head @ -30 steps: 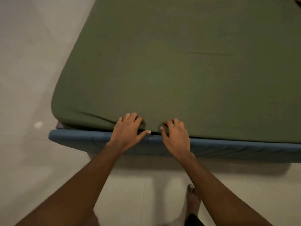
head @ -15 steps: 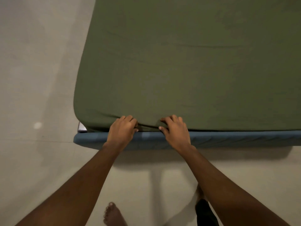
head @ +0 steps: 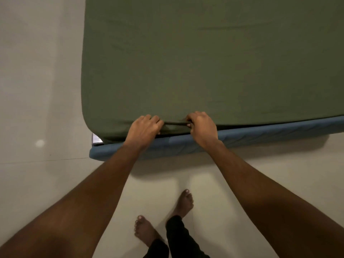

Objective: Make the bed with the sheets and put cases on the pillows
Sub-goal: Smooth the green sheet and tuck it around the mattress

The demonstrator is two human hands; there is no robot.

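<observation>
- Olive-green cloth sheet (head: 204, 62): we see it spread flat over the mattress of the bed, covering all of the top that is in view. Only faint long creases cross it, and its near-left corner is rounded over the mattress corner.
- Along the near edge the sheet turns down over the side of the mattress. There a narrow dark ridge of cloth (head: 176, 123) runs taut between the two hands.
- Left hand (head: 144, 128): knuckles up, fingers curled into the sheet at the near edge, gripping the cloth at the left end of that ridge.
- Right hand (head: 202, 127): fingers curled as well, pinching the right end of the ridge; we cannot make out the thumb.
- The hands are near each other but apart, both on the left part of the near edge, with bare forearms behind them.
- Blue padded bed base (head: 260, 135): it juts out under the mattress along the near side, its cover lightly wrinkled.
- Small pale grey piece (head: 96, 139): it shows at the near-left corner, between the sheet and the blue base; we cannot tell what it is.
- Pale tiled floor (head: 37, 90): it lies left of the bed and in front of it, with a thin joint line and a small bright spot (head: 40, 143) left of the corner.
- Left bare foot (head: 144, 229) and right bare foot (head: 183, 203) are on the floor in front of the bed, with black trouser legs (head: 178, 237) above them.
</observation>
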